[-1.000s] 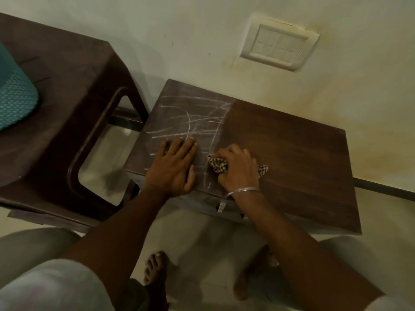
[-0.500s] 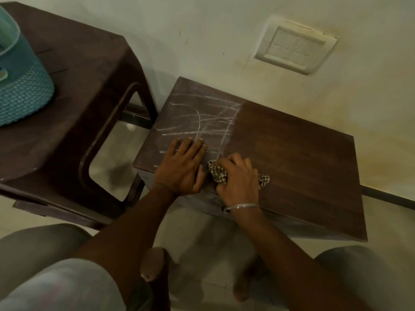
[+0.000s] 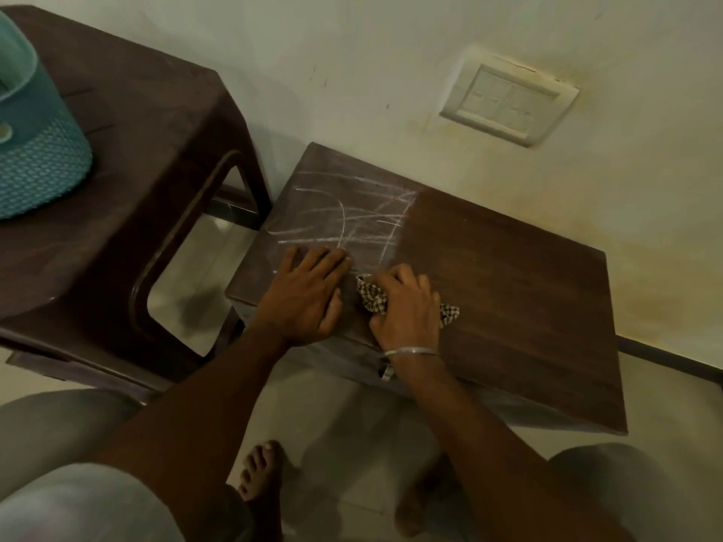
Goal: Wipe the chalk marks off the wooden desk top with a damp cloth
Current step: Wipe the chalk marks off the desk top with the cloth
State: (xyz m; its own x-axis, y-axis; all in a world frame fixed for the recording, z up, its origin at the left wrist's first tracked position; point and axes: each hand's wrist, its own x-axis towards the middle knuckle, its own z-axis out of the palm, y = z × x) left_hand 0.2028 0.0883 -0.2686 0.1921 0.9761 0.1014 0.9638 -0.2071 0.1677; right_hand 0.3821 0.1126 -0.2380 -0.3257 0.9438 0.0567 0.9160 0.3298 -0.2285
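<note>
Right hand point(image 3: 407, 311) clenched on checked cloth point(image 3: 373, 299), pressed to counter point(image 3: 508, 275) near front edge. Left hand point(image 3: 309, 295) flat, fingers spread, just beside. Chalk marks point(image 3: 352, 221) lie ahead-left of the cloth, streaks mostly crosswise; right hand likely sweeps that way.

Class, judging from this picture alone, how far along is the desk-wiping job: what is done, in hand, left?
Done: the right part of the desk top looks free of chalk. In hand: the right hand presses the checked cloth at the near edge; the left hand lies flat beside it. Left: the chalk marks across the left part.
</note>
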